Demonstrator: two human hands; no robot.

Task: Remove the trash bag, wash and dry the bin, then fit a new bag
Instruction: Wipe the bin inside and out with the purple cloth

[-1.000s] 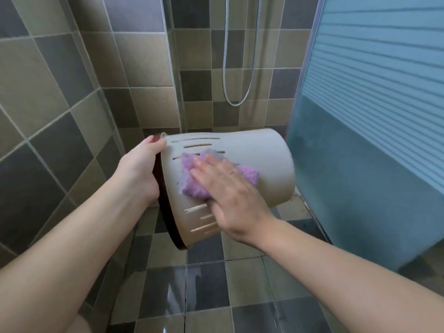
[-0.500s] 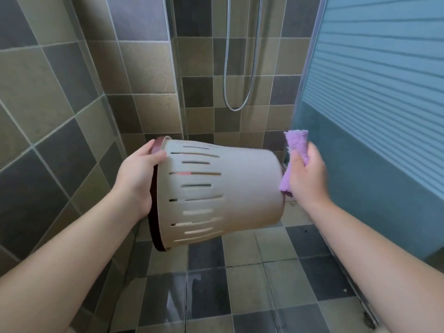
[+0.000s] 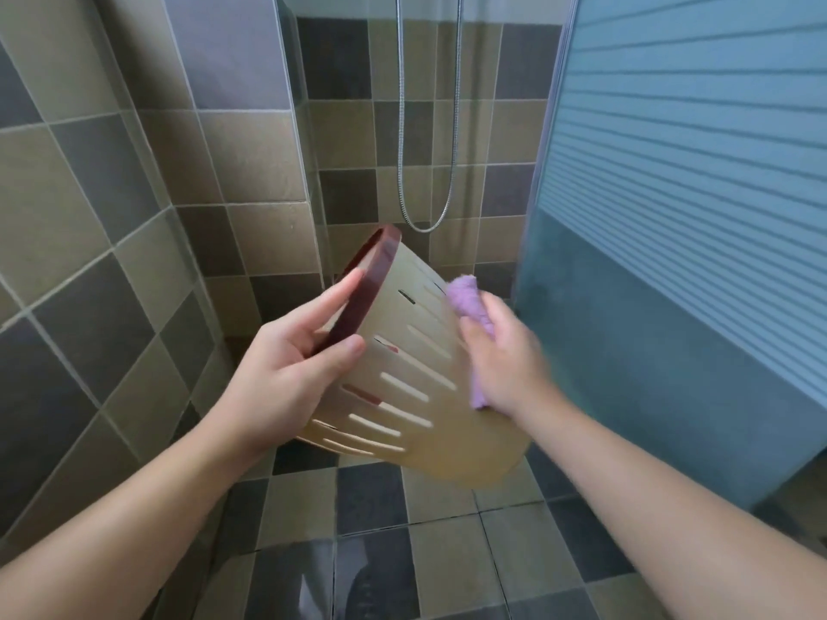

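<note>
A beige plastic bin with slotted sides and a dark red rim is held in the air over the shower floor, tilted so that its rim points up and left and its base down and right. My left hand grips the dark red rim, thumb on the outside and fingers inside. My right hand presses a purple cloth against the bin's right side. The hand is blurred by motion. The bin's inside is hidden.
Tiled walls stand to the left and behind. A metal shower hose hangs on the back wall. A frosted glass shower door stands close on the right. The tiled floor below looks wet.
The bin has swung from lying sideways to rim up, base toward me. My right hand with the cloth went from the side to the base, then onto the bin's right side.
</note>
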